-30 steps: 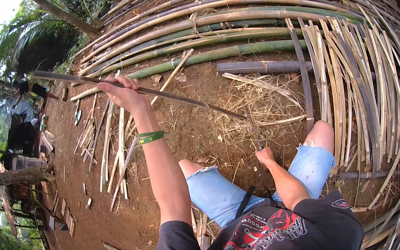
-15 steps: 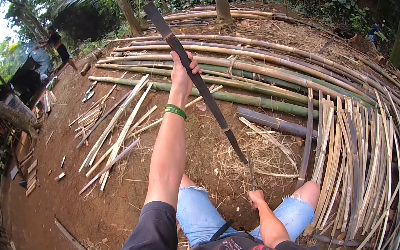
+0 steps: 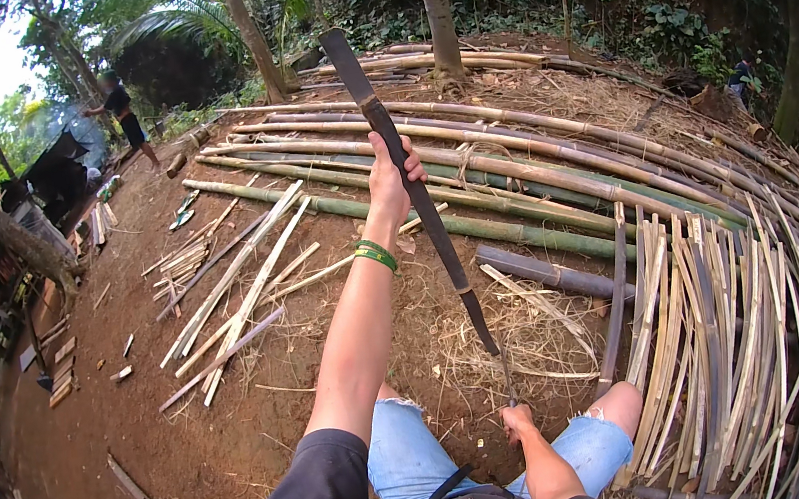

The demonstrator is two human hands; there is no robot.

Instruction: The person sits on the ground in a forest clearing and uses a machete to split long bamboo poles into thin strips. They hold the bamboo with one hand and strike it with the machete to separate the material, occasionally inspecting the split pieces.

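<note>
- Left hand (image 3: 390, 178) is stretched way out in front, fingers wrapped tight round a long dark bamboo strip (image 3: 412, 192), gripping it in its upper half. There's a green band (image 3: 375, 255) on that wrist.
- The strip is flat, narrow and dark brown, with a couple of node ridges. It runs slanted from high up near the tree trunks down to the knees, thinning to a sliver at the bottom.
- Right hand (image 3: 518, 423) sits low between the knees, pinched shut on that thin lower end. Can't make out if there's a blade in there too.
- Frayed light-blue denim shorts (image 3: 406, 451), bare knees, dry reddish dirt with straw-like shavings all over.
- To the right, a fan of pale split bamboo slats (image 3: 733, 327). Behind, long round green and tan bamboo poles (image 3: 477, 224) lie side by side.
- On the left, a loose scatter of pale split strips (image 3: 232, 282). Another person (image 3: 121, 109) stands far off.
</note>
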